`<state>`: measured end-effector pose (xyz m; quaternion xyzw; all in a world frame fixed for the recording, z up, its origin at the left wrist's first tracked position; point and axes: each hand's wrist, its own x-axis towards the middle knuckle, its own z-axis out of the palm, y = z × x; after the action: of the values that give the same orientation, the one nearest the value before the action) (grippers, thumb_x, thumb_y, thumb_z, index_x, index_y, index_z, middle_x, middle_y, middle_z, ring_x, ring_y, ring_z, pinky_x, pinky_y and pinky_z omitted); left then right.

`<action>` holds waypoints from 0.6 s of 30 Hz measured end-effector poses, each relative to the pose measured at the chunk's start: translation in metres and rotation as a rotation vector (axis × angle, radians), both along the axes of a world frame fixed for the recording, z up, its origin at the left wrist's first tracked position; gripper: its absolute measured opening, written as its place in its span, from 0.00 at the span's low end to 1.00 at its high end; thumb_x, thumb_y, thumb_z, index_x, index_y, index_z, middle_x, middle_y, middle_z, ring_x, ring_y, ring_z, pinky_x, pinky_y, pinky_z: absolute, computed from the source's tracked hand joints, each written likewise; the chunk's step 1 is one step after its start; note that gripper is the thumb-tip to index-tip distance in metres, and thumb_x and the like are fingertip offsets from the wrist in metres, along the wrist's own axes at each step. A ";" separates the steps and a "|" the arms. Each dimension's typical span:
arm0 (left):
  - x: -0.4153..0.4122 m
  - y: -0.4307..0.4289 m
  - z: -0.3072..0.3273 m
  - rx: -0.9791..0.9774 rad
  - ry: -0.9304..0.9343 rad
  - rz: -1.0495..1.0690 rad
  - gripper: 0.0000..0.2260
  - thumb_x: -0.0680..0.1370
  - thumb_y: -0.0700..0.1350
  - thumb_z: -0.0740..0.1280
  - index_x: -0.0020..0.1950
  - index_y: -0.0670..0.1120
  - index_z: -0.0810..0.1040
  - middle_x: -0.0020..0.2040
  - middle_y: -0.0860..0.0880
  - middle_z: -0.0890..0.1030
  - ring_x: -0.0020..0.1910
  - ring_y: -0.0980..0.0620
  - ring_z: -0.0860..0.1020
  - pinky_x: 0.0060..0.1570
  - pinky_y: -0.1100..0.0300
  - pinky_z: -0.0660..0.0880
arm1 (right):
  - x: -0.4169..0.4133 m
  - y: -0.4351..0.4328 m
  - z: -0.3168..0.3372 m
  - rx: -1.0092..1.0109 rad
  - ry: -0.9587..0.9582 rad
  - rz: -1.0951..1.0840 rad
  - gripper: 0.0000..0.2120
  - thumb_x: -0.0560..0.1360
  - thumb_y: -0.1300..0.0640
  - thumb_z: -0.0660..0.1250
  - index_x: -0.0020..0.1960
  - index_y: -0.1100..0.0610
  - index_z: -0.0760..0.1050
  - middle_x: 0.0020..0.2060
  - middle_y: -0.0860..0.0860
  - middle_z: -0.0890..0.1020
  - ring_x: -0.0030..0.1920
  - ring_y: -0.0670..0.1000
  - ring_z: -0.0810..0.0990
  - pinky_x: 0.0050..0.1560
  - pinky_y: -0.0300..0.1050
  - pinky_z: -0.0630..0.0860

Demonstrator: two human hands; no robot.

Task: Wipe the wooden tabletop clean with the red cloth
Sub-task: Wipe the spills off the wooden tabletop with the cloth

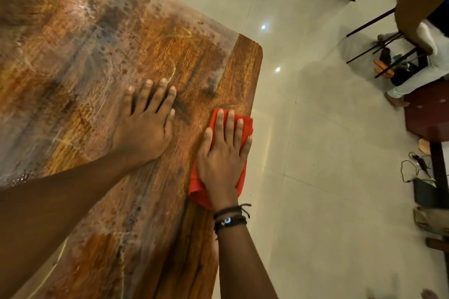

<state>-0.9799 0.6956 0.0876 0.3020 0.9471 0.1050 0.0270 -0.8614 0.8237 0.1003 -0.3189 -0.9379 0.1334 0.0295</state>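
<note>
Left hand (145, 124), fingers spread, rests flat on tabletop (97, 56); right hand (222, 160), fingers straight, presses cloth (198, 188) flat near edge.

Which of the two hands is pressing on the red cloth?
The right hand, the one with dark bracelets at the wrist, presses flat on the red cloth; the left hand lies spread on the bare wooden tabletop.

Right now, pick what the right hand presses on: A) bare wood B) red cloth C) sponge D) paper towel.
B: the right hand lies flat on the red cloth by the table edge; the left hand rests on bare wood.
</note>
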 end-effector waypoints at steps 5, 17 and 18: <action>-0.002 0.002 0.003 -0.008 -0.015 0.012 0.26 0.83 0.54 0.43 0.80 0.48 0.56 0.80 0.47 0.56 0.80 0.43 0.52 0.75 0.39 0.51 | -0.114 0.062 -0.003 0.033 0.019 0.002 0.26 0.84 0.45 0.43 0.81 0.48 0.48 0.81 0.49 0.51 0.81 0.53 0.46 0.78 0.62 0.41; 0.001 0.000 0.004 0.055 -0.024 0.031 0.25 0.83 0.53 0.46 0.80 0.49 0.57 0.80 0.50 0.56 0.80 0.46 0.51 0.76 0.40 0.50 | -0.263 0.143 -0.005 0.019 -0.014 -0.011 0.26 0.84 0.46 0.46 0.81 0.50 0.54 0.80 0.49 0.56 0.80 0.54 0.50 0.78 0.63 0.42; 0.002 -0.001 0.005 0.055 -0.028 0.032 0.25 0.83 0.54 0.46 0.80 0.49 0.57 0.81 0.50 0.55 0.80 0.47 0.51 0.76 0.41 0.49 | -0.256 0.139 -0.003 0.013 -0.016 -0.002 0.26 0.84 0.46 0.46 0.81 0.50 0.52 0.81 0.50 0.55 0.80 0.54 0.49 0.78 0.63 0.41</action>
<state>-0.9780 0.6947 0.0922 0.2862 0.9480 0.1358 0.0300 -1.1174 0.9623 0.0970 -0.3205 -0.9387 0.1246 0.0241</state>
